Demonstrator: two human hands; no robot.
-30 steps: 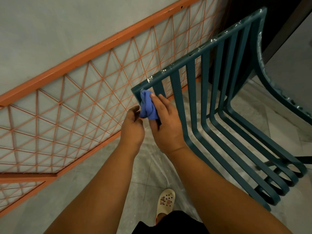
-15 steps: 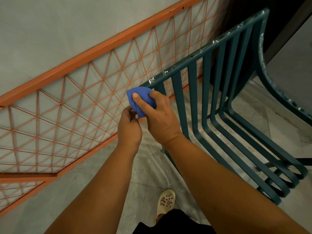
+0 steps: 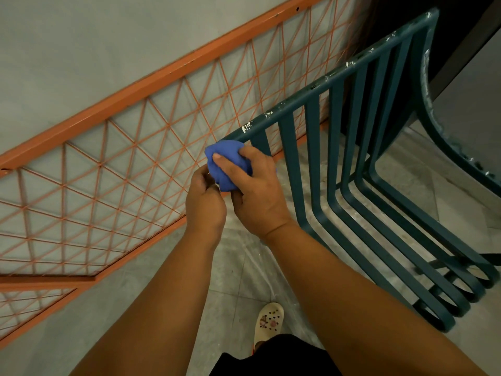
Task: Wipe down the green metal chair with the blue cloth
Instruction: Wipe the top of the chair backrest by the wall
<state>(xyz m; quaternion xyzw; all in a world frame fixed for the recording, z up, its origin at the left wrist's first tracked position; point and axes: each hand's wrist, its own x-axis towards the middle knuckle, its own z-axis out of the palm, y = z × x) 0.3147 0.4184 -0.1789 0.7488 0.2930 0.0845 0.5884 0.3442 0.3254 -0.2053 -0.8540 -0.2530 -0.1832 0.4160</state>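
Blue cloth (image 3: 226,164) is bunched over the left end of the top rail of the green metal chair (image 3: 349,147), at the corner where the rail meets the outermost slat. Right hand (image 3: 253,196) grasps the cloth, with the fingers curled over the top of the bundle and pressing it against the rail corner. Left hand (image 3: 204,202) sits just beside it on the left, fingers curled toward the lower edge of the cloth; whether it pinches the cloth or the chair frame cannot be told.

Top rail runs up and to the right, carrying white paint flecks along its edge. Slats descend from the rail and bend into the seat at right, with open gaps between them. Orange mesh railing (image 3: 130,169) stands close behind the chair corner on the left. Grey tiled floor (image 3: 238,275) lies below, with a cream clog (image 3: 268,321) near the bottom edge.
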